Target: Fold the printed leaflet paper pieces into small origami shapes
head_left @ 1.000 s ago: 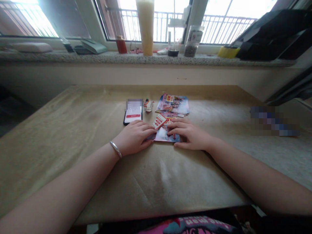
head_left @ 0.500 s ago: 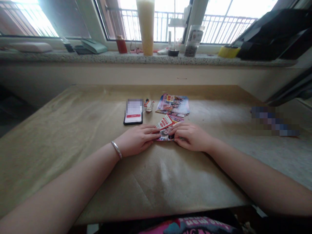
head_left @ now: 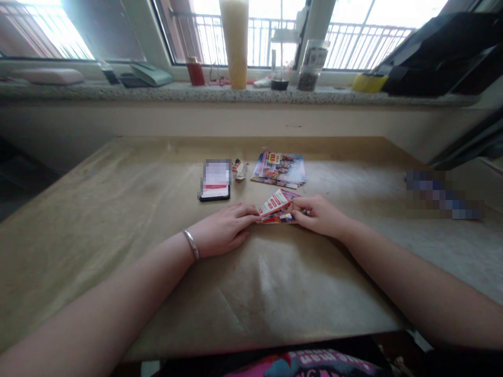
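A folded printed flyer [head_left: 275,204], with a white and red flap slanting across its colourful sheet, lies on the table in front of me. My left hand [head_left: 226,228] rests flat, fingers stretched out, its fingertips touching the flyer's left end. At the opposite end, my right hand [head_left: 320,214] pinches the flyer's right edge between thumb and fingers. Just beyond it is a stack of colourful printed flyers [head_left: 281,168]. To the left of the stack sit a crumpled piece of printed paper [head_left: 239,170] and a phone [head_left: 216,180] with a lit screen.
A beige cloth covers the table [head_left: 165,188]. On the right side lies a blurred bluish strip-shaped item [head_left: 444,195]. Behind the table, a stone windowsill [head_left: 188,94] carries a tall yellowish cylinder [head_left: 236,47], a red container [head_left: 195,71], a yellow item [head_left: 368,82] and a black bag [head_left: 440,57].
My right hand has moved slightly right and now pinches the flyer's edge. My left fingers have drawn back left, so more of the flyer and its white flap shows.
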`<state>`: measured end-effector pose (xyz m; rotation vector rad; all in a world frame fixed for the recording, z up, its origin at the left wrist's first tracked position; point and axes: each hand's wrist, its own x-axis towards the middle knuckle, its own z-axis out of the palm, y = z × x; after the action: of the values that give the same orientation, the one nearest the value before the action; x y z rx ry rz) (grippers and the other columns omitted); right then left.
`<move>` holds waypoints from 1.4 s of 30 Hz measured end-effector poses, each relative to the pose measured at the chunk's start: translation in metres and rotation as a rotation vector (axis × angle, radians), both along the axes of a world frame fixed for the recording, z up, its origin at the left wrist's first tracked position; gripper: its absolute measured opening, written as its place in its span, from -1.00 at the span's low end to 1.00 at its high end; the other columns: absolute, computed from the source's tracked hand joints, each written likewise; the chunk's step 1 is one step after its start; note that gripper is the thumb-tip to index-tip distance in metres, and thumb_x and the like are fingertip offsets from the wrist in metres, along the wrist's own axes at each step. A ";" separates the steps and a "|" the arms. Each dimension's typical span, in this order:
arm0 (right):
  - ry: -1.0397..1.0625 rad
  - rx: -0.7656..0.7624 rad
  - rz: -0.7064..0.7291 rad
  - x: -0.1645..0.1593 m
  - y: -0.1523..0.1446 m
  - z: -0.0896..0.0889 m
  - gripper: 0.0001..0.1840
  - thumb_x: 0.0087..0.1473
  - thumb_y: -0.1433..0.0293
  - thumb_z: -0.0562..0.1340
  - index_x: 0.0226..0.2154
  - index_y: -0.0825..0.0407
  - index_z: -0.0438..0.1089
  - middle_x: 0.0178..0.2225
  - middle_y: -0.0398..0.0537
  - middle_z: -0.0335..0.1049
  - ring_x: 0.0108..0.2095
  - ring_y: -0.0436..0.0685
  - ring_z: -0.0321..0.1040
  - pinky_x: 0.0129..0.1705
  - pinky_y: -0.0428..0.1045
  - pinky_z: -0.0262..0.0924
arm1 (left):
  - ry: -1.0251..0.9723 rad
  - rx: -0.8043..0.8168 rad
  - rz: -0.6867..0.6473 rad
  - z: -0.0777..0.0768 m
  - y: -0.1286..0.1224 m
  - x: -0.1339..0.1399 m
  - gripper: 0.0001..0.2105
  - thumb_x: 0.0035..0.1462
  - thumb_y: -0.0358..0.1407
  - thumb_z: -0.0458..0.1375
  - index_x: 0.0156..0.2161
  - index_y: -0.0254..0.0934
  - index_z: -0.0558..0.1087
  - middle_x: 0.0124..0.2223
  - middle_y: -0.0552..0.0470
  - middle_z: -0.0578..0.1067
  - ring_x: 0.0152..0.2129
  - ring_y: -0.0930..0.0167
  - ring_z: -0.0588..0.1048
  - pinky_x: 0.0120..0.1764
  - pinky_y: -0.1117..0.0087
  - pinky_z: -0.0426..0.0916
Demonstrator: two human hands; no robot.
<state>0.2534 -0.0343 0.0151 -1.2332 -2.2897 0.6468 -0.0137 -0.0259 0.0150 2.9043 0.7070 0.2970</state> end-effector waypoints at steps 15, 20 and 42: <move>0.061 -0.046 -0.299 -0.003 0.006 -0.009 -0.72 0.07 0.16 0.10 -0.50 0.00 0.17 -0.65 -0.24 0.12 -0.62 -0.03 0.03 -0.57 -0.10 -0.11 | -0.052 0.160 0.022 0.000 0.007 -0.003 -0.77 0.25 -0.32 0.00 -0.13 -0.23 0.50 -0.15 -0.02 0.53 -0.25 0.40 0.47 -0.15 0.34 0.39; -0.054 -0.013 -0.369 -0.001 0.007 -0.008 -0.74 0.08 0.19 0.11 -0.52 0.00 0.17 -0.61 -0.19 0.22 -0.58 0.00 0.11 -0.54 -0.08 -0.09 | -0.042 0.099 -0.011 0.001 0.005 -0.002 -0.70 0.22 -0.35 0.01 0.03 -0.22 0.42 -0.03 -0.07 0.47 -0.13 0.35 0.43 -0.06 0.29 0.38; -0.446 0.107 -0.346 -0.004 0.005 -0.001 -0.79 0.11 0.24 0.10 -0.46 0.00 0.26 -0.45 -0.08 0.41 -0.47 0.05 0.25 -0.50 -0.09 -0.12 | 0.002 0.261 -0.125 0.004 0.003 -0.002 -0.70 0.26 -0.37 -0.05 0.02 -0.29 0.42 -0.04 -0.06 0.51 -0.10 0.35 0.46 -0.08 0.31 0.43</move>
<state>0.2495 -0.0298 0.0140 -1.8065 -2.3173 0.1295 -0.0161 -0.0226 0.0193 3.1781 0.5181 0.3999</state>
